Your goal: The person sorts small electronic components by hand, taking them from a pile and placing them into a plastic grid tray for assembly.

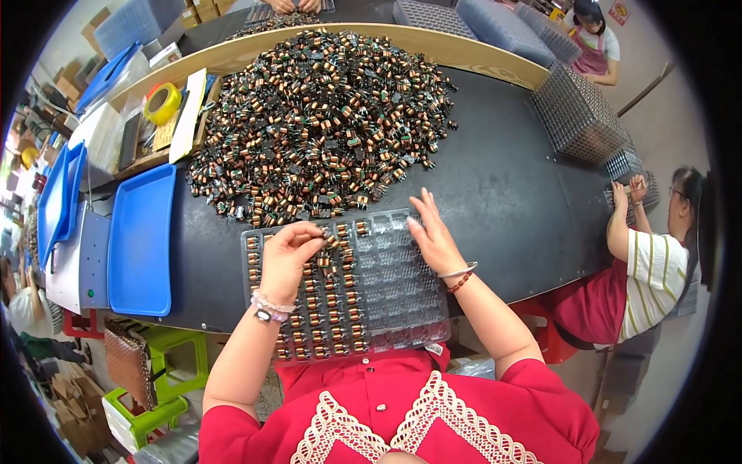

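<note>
A clear plastic blister tray [406, 298] lies at the table's near edge, in front of my body. Small copper-wound coils [335, 317] stand in rows in its left part, while the pockets on the right hold none. My left hand [290, 257] is over the tray's upper left, thumb and fingertips pinched on a coil [328, 238]. Its fingers partly hide that coil. Beside the tray's far right corner, my right hand [437, 238] has its fingers stretched apart, with nothing in them. Just beyond the tray rises a large heap of coils [325, 116].
Blue trays [143, 240] lie at the left, near a wooden box [147, 158] with yellow tape [162, 104]. A wooden board [464, 48] edges the table's far side. Stacked plastic trays [580, 116] stand at the right, near a seated co-worker [645, 263].
</note>
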Tool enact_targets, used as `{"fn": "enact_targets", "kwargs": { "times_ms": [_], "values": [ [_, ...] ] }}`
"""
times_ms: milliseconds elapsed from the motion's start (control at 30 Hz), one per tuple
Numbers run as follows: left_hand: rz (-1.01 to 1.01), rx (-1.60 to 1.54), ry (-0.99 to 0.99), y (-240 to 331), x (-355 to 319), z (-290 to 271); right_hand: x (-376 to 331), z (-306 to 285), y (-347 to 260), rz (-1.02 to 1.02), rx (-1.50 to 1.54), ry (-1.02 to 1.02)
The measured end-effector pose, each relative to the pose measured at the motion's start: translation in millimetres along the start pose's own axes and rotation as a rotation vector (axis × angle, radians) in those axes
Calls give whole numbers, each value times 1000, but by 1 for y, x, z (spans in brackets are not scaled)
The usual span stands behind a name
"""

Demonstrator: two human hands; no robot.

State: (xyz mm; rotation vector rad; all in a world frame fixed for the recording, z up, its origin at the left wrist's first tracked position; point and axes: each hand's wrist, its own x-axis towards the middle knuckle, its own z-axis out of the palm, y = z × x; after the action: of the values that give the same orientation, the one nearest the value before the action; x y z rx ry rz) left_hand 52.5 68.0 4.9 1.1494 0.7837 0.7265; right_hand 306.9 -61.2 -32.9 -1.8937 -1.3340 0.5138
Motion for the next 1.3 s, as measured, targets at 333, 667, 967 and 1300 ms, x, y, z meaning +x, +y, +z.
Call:
{"fn": "enact_targets", "kwargs": {
  "times_ms": [333,667,967,1300],
  "values": [
    [387,717,-8,-9,30,51,81,7,-21,-591,-535,31],
    [632,993,-173,-28,46,67,41,-26,1,-176,-215,228],
    [783,1252,-78,-29,38,81,37,-32,18,-40,-99,190],
    [617,1145,77,11,19,30,28,-48,19,-403,-453,152]
  ]
}}
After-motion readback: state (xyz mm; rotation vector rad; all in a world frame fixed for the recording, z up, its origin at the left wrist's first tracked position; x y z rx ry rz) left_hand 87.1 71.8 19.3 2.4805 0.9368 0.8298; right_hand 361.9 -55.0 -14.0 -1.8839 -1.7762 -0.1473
